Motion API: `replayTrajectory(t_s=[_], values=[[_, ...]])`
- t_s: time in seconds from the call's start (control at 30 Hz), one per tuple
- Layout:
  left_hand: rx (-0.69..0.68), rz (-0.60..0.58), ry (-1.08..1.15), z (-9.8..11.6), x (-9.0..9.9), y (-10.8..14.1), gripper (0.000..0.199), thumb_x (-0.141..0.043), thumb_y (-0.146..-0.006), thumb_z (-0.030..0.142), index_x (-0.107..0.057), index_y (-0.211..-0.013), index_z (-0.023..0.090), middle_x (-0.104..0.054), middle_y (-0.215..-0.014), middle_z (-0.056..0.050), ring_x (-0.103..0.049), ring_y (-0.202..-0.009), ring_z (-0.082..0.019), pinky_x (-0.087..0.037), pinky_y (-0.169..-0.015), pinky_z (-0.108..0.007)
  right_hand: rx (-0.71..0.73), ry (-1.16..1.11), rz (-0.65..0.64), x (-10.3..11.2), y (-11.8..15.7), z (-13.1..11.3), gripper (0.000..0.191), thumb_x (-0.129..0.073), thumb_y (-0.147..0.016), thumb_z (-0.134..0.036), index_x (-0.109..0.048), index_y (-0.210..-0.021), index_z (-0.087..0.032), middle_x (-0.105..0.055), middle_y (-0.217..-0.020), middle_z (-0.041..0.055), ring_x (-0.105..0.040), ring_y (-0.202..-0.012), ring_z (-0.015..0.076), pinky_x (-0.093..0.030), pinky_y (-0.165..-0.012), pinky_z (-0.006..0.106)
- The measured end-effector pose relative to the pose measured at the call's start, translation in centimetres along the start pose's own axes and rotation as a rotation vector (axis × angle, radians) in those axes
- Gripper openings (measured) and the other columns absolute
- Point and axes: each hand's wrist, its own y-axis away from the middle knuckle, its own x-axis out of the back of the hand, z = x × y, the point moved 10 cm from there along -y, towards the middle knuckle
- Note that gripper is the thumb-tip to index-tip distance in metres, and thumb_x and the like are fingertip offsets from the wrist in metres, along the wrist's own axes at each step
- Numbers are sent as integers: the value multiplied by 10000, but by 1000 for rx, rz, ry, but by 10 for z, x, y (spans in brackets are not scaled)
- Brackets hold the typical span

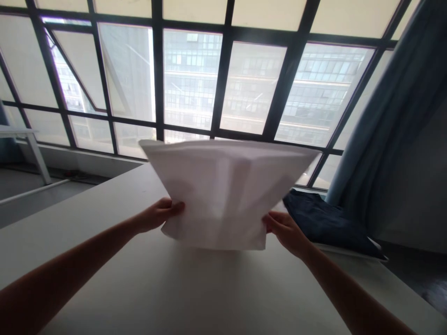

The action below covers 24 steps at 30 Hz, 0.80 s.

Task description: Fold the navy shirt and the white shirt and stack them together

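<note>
A thin white bag (pixel 220 195) hangs upright over the white table (pixel 115 265), its broad top edge tilted away from me. Two layers seem to show along that edge; I cannot tell if anything is inside. On its left side my left hand (pixel 164 214) is closed, the thumb pressed on the near face. My right hand (pixel 282 228) pinches the opposite side low down, near the bottom corner. Both hands' other fingers are partly hidden behind the bag. Faint vertical creases run down its middle.
Dark blue folded cloth (pixel 328 223) lies at the table's right edge, on something white. A blue curtain (pixel 380 121) hangs behind it. Large dark-framed windows (pixel 192 83) fill the back, one pane tilted open. Another white table (pixel 38 156) stands at far left.
</note>
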Motion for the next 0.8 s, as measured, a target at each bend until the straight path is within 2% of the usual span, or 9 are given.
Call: replayTrajectory(t_s=[0.07,0.17,0.27,0.37,0.43,0.53,0.7,0.77,0.8], values=[[58,-29,78,-12,-7,-11,596,-781,-676,690,-754,-870,127,-756,-887,-116,-703,-899,-316,-582,-815,-427,-50,-62,-22,-6,-22,15,716,-768,-692,-836,-731,-829,-134,-695,-816,113,-680,-732,269,-598,-648,340],[145,-11,154,-37,-9,-24,634,-778,-658,719,-728,-837,113,-753,-868,-128,-710,-856,-279,-579,-807,-381,-235,-83,7,-11,-42,56,633,-790,-755,-744,-703,-858,-125,-696,-861,118,-682,-717,244,-583,-589,296],[249,34,155,-67,-4,-30,595,-782,-692,671,-712,-843,100,-742,-828,-111,-696,-757,-223,-555,-683,-297,-341,-65,-39,-18,-43,86,507,-743,-862,-634,-689,-925,-134,-694,-883,100,-675,-721,214,-556,-572,257],[325,59,157,-87,-2,-31,522,-812,-718,549,-698,-925,83,-735,-829,-104,-680,-696,-205,-515,-600,-273,-372,-54,-113,-26,-37,97,420,-771,-847,-514,-677,-1027,-146,-701,-941,89,-678,-779,213,-553,-598,244],[346,50,184,-92,-4,-31,485,-837,-710,429,-683,-1007,78,-743,-902,-122,-696,-751,-221,-530,-640,-284,-382,-44,-96,-25,-35,98,385,-786,-810,-411,-667,-1063,-147,-705,-969,90,-679,-803,219,-551,-602,242],[320,36,235,-89,-5,-37,505,-832,-703,277,-635,-1131,95,-741,-1045,-143,-714,-859,-236,-562,-726,-296,-390,-39,-57,-23,-36,99,356,-754,-781,-280,-652,-1095,-146,-706,-989,89,-681,-807,222,-544,-585,234],[427,-11,306,-93,-5,-65,395,-724,-833,357,-636,-1105,84,-740,-1022,-161,-723,-914,-264,-585,-781,-311,-417,-121,28,-23,-63,105,298,-713,-853,-286,-652,-1105,-140,-709,-1007,96,-691,-848,234,-564,-596,240],[445,31,318,-95,1,-83,365,-691,-863,337,-628,-1110,76,-739,-976,-153,-721,-884,-260,-588,-783,-317,-419,-131,105,-20,-80,109,229,-721,-863,-291,-668,-1001,-116,-709,-948,108,-689,-815,240,-558,-569,240],[437,92,297,-95,9,-91,343,-679,-866,300,-624,-1111,68,-736,-942,-146,-718,-845,-254,-590,-763,-318,-420,-130,141,-18,-89,111,196,-725,-851,-270,-668,-939,-105,-706,-901,113,-683,-777,238,-549,-549,239]])
